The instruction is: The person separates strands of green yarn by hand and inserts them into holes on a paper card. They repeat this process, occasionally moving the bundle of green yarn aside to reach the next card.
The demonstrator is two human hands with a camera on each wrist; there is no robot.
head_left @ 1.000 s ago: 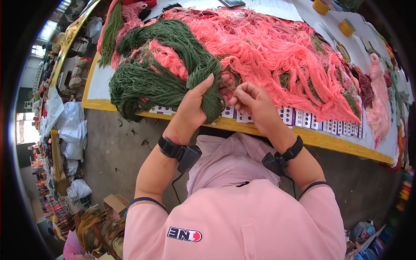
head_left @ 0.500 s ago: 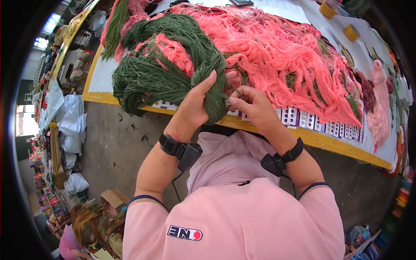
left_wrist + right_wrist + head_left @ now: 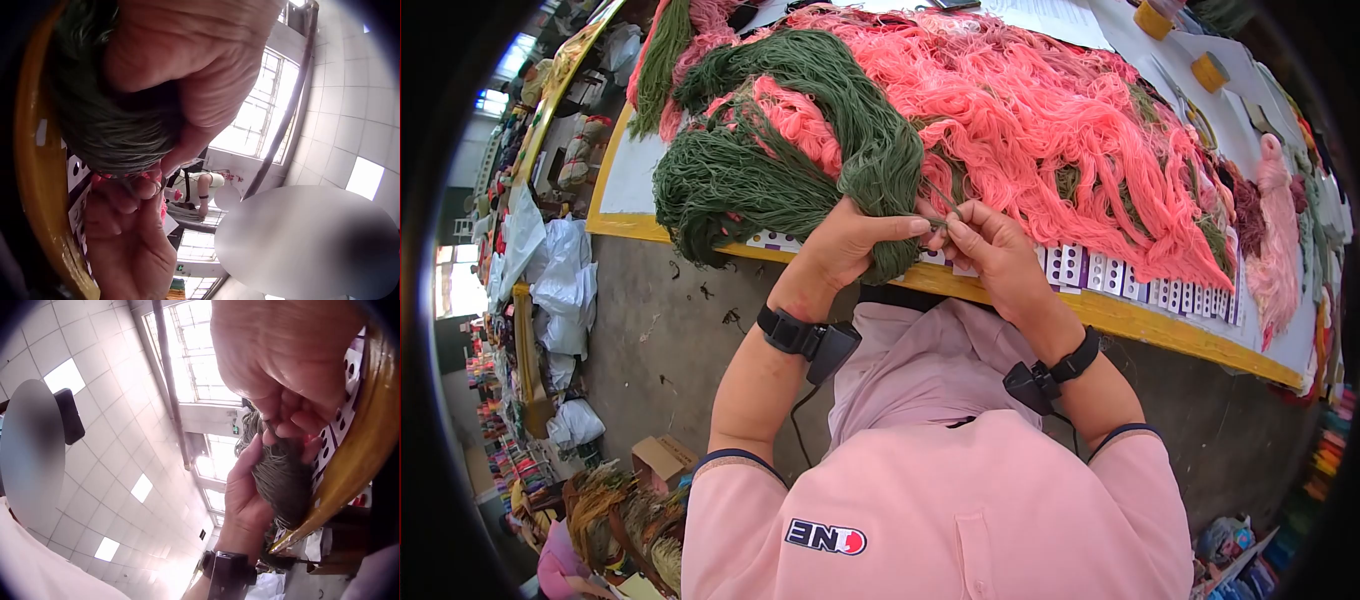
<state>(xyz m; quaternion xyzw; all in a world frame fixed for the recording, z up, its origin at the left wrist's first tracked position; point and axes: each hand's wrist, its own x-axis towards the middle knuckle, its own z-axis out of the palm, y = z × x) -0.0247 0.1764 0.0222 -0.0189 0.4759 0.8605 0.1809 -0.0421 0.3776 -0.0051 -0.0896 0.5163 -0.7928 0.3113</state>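
Observation:
A thick dark green yarn skein [image 3: 760, 190] lies at the table's front edge, its right end drawn over my left hand [image 3: 850, 240]. That hand grips the skein, its thumb across the front of the strands. Close to its fingertips, my right hand [image 3: 1000, 260] pinches a thin green strand [image 3: 941, 195] between thumb and forefinger. In the right wrist view, the left hand [image 3: 247, 503] wraps the green yarn bundle [image 3: 281, 481] while the right fingertips meet at its upper end. Pink yarn [image 3: 795, 120] shows through the skein's loop.
A large heap of pink yarn [image 3: 1020, 130] covers much of the yellow-edged table [image 3: 1160, 335]. White cards with holes [image 3: 1100, 272] line the front edge. Scissors [image 3: 1200, 125] and yellow tape rolls [image 3: 1208, 72] lie at the back right. White plastic bags [image 3: 565, 290] stand left.
The left thumb has come down from pointing up along the skein to lie toward the right hand. Both hands' fingertips are now closer together around the thin strand.

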